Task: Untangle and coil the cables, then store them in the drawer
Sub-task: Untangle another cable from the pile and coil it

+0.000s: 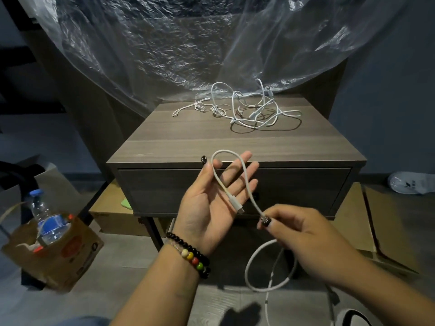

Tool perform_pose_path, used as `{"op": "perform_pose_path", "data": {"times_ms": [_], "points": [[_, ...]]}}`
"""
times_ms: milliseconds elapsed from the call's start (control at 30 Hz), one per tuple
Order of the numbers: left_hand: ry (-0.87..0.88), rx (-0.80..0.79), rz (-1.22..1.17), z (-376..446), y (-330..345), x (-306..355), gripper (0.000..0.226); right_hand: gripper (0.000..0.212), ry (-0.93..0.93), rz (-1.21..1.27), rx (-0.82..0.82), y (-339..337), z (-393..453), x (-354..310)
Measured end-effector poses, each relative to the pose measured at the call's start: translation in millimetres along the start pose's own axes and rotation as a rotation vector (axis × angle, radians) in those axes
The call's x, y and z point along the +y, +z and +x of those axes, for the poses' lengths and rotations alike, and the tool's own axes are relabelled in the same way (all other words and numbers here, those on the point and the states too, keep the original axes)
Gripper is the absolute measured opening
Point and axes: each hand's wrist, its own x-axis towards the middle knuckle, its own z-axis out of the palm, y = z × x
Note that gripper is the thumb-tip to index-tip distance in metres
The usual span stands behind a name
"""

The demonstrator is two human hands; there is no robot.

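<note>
Before the closed drawer (235, 191), the left hand (211, 198) lies palm-up, fingers straight, with a white round charging cable (244, 177) looped over them, its plug end resting on the palm. The right hand (303, 234) pinches the same cable, which curls below. Beyond, on the grey wood-grain cabinet surface (188, 135), rests a tangled heap of white cables (247, 107).

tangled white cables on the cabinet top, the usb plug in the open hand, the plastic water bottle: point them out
tangled white cables (255, 114), head view, middle of the heap on the cabinet top
white usb plug (236, 204), head view, plug body over the left palm
clear plastic water bottle (48, 220), head view, its labelled body
</note>
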Motion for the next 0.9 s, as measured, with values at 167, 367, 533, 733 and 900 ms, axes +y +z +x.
{"op": "perform_pose_path", "data": {"times_ms": [167,367,533,733,900], "points": [[-0.014,0.066,0.015,3,-6,-9,0.018,0.021,0.092,-0.059,-0.057,3,-1,10],[0.027,0.158,0.091,-9,-12,2,0.052,0.022,0.045,-0.047,-0.223,-5,-4,5],[0.082,0.186,0.104,-16,-13,6,0.041,0.019,0.028,-0.078,-0.27,3,-3,6],[0.135,0.278,0.179,-12,-7,26,0.032,0.023,0.072,-0.113,-0.262,7,-2,2],[0.224,0.22,0.223,1,7,60,0.034,0.027,0.079,-0.136,-0.334,-5,6,-4]]}}
